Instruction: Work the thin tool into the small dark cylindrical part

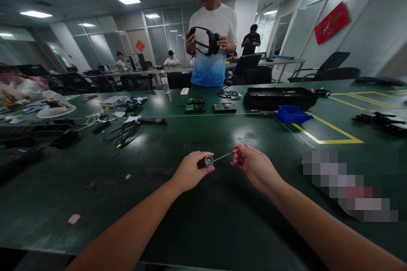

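My left hand is closed around a small black cylindrical part with a round silver end face. My right hand pinches a thin screwdriver by its red handle end, and the metal shaft points left into the face of the cylinder. Both hands hover just above the dark green table, near its front middle.
Circuit boards, a black tray, a blue bin and tangled cables lie farther back. A person in a white and blue shirt stands across the table holding a black headset. Another person sits at far left. Yellow tape lines mark the right side.
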The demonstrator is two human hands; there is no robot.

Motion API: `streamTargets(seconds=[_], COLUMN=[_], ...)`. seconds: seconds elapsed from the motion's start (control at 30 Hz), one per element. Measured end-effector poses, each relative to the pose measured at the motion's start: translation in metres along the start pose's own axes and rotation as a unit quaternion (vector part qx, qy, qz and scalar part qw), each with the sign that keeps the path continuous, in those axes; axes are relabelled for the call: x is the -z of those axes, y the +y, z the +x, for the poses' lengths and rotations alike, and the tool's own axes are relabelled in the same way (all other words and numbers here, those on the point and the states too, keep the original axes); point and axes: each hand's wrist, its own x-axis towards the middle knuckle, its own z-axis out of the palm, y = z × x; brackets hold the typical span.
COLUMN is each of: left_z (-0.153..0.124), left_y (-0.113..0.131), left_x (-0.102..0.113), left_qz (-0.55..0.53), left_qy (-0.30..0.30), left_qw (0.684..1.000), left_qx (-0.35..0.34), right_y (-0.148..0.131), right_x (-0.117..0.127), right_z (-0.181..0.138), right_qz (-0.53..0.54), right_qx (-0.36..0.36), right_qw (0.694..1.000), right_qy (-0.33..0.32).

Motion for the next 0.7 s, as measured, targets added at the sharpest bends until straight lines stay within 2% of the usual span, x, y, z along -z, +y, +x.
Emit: streamTargets(seconds=[0.2, 0.37, 0.57, 0.7], left_z=[0.001, 0.001, 0.001, 0.001], left_y=[-0.001, -0.001, -0.001, -0.005], left_x=[-0.001, -0.001, -0.001, -0.003], left_qz=[0.013, 0.026, 0.046, 0.075], left_qy=[-0.001, -0.002, -0.025, -0.044], left_qw=[1.0, 1.0, 0.999, 0.996], left_qx=[0.001, -0.006, -0.003, -0.008], right_y=[0.004, 0.004, -0.007, -0.011], right_x=[0.002, -0.001, -0.003, -0.003], right_z=[0.002, -0.001, -0.013, -0.017], right_qz=[0.002, -0.076, -0.235, -0.338], right_qx=[0.04, 0.101, 0.167, 0.206], right_qw=[0.999, 0.992, 0.958, 0.918], right_qy=[0.019, 0.016, 0.001, -0.026])
